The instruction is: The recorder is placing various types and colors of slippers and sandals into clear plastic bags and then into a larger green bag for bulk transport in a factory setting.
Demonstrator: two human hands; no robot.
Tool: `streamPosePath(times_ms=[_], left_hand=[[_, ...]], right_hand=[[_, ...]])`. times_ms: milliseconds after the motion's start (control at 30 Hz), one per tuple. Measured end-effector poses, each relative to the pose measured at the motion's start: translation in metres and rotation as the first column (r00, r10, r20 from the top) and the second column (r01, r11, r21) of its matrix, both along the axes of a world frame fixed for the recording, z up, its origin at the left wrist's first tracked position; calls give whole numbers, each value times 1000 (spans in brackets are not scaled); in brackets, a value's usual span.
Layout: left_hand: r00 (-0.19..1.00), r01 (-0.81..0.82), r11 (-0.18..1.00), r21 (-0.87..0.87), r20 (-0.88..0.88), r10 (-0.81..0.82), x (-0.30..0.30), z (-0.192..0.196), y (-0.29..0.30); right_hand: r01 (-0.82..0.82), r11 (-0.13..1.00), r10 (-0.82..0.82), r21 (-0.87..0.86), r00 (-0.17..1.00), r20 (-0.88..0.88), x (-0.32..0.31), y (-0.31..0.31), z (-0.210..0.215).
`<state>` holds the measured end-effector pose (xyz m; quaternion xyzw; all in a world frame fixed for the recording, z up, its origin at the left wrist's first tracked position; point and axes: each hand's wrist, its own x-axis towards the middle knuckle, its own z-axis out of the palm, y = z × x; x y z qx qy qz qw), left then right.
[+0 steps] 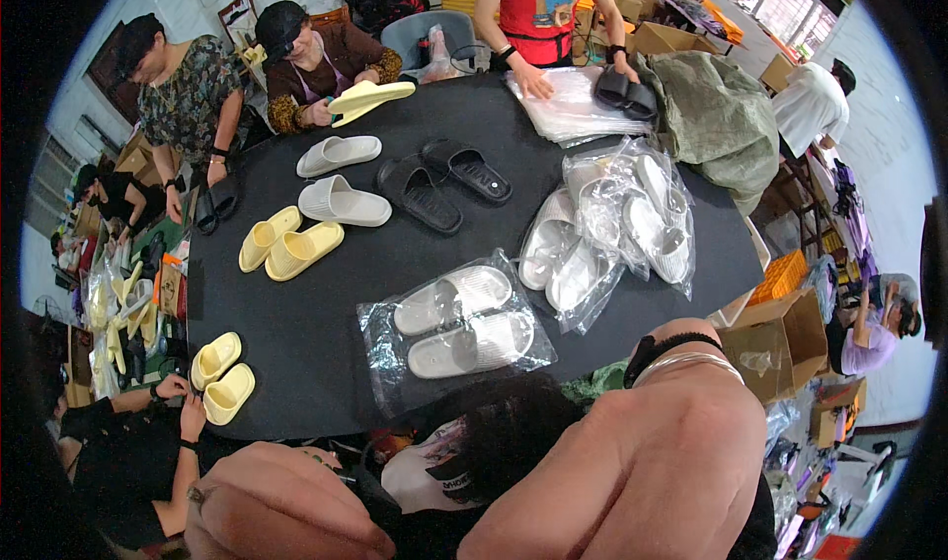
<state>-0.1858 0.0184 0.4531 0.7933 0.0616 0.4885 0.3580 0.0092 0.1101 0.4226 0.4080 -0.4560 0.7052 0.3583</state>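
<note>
My left forearm [286, 501] comes in bent at the lower edge, and its hand is hidden. My right arm [632, 451] is bent at the lower right, with a black band and pale bangles at the wrist. Only a small part of my right hand [689, 329] shows beyond them, its fingers out of sight. It is nearest to the bagged slippers [652, 224] at the right of the table. In front of me lies a pair of light grey slippers [464, 313] in a clear plastic bag.
The dark table [296, 353] also bears yellow slippers [291, 249], grey slippers [344, 201] and black slippers [425, 197]. Co-workers stand around it; one handles a yellow slipper [370, 101]. Clear bags [563, 106] and a green sack [706, 111] lie at the far right. Cardboard boxes [775, 343] stand right.
</note>
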Motion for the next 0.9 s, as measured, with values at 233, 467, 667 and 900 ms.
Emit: streamPosePath(times_ms=[233,467,667,900], left_hand=[[996,-82,993,87,40,79,-5,-10,11],[997,-28,996,-88,68,34,1,-12,7],[975,-155,987,-39,153,159,19,-13,9],[964,-189,975,-114,167,206,20,-16,-2]], right_hand=[[39,999,-38,13,999,-25,-3,13,-2],[107,993,-104,42,991,-82,-3,22,-2],[151,987,-142,62,980,-136,-2,23,0],[191,977,-172,90,968,-184,-1,21,4]])
